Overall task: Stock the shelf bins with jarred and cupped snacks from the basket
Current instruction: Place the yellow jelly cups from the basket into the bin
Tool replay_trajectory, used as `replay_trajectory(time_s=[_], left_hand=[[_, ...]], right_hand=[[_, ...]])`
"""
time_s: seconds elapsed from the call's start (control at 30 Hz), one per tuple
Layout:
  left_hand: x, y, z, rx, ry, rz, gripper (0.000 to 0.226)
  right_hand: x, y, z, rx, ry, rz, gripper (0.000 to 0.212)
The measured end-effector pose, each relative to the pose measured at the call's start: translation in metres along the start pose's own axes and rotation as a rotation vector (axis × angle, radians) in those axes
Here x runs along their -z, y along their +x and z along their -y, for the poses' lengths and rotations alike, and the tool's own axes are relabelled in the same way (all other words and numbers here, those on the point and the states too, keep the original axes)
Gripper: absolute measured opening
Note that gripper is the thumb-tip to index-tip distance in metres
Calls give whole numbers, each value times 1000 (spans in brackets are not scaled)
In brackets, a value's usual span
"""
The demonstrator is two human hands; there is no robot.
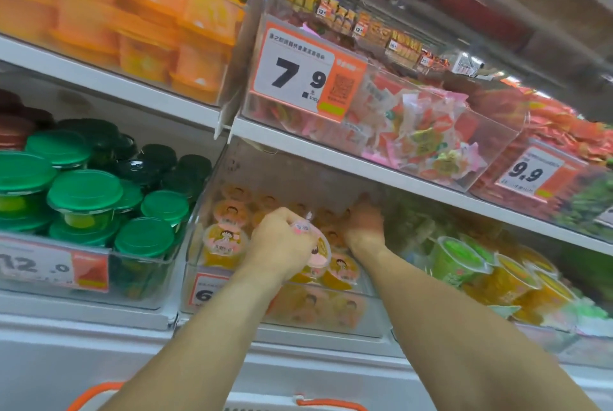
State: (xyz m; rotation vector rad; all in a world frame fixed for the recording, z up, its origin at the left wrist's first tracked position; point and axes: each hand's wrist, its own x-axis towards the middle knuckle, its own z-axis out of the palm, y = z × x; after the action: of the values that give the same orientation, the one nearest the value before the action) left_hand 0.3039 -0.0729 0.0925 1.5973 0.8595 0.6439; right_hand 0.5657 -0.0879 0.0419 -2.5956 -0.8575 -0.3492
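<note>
A clear shelf bin [195, 228] in the middle holds several orange jelly cups with pink cartoon lids. My left hand [282, 241] is over the bin and grips one such cup [316, 253], tilted with its lid facing me. My right hand [363, 221] reaches deeper into the same bin, fingers down among the cups at the back right; its fingertips are hidden and blurred. An orange basket handle [96, 392] shows at the bottom edge, the basket's contents out of view.
Left bin holds green-lidded jars [84, 193] behind a 12.0 price tag. Right bin has green and yellow cups [461, 259]. The shelf above carries orange tubs [142, 29] and wrapped sweets [421, 132] behind a 7.9 tag [298, 74]. White shelf edges run between the rows.
</note>
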Motion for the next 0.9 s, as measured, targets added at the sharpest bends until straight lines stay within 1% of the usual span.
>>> replay_trajectory(time_s=[0.03, 0.1, 0.2, 0.3, 0.37, 0.5, 0.57, 0.6, 0.63, 0.67, 0.7, 0.73, 0.8, 0.83, 0.9], left_hand=[[-2, 1, 0, 9, -7, 19, 8], [-5, 3, 0, 17, -31, 31, 8], [-5, 5, 1, 49, -101, 37, 9], [-5, 6, 2, 61, -120, 43, 11], [-5, 7, 3, 61, -122, 44, 11], [-5, 7, 3, 79, -176, 40, 11], [-3, 7, 3, 91, -216, 41, 11], [-3, 7, 3, 93, -233, 38, 11], [-3, 6, 3, 88, -239, 36, 11], [-3, 5, 3, 73, -239, 33, 10], [-3, 4, 3, 49, -236, 33, 9], [-4, 2, 2, 15, -242, 41, 9], [-6, -3, 1, -67, -265, 82, 17], [-7, -6, 1, -104, -257, 98, 23], [-10, -10, 0, -168, -227, 74, 34]], right_hand=[[-22, 18, -15, -5, -9, 0, 92], [-33, 26, -22, -15, -44, 9, 73], [3, -4, 4, -34, -34, -11, 52], [15, -15, 12, -108, -46, 75, 33], [18, -18, 12, -103, -95, 116, 28], [34, -27, 14, -48, -202, 201, 24], [53, -40, 19, 7, -201, 192, 21], [63, -48, 20, 60, -148, 143, 21], [74, -59, 21, 101, -39, 81, 22], [85, -72, 23, 120, 115, 28, 21], [95, -85, 25, 124, 278, 20, 18], [106, -99, 28, 118, 446, 76, 12], [123, -126, 31, 83, 798, 308, 9], [129, -136, 30, 66, 918, 400, 12], [138, -148, 23, 42, 1040, 461, 19]])
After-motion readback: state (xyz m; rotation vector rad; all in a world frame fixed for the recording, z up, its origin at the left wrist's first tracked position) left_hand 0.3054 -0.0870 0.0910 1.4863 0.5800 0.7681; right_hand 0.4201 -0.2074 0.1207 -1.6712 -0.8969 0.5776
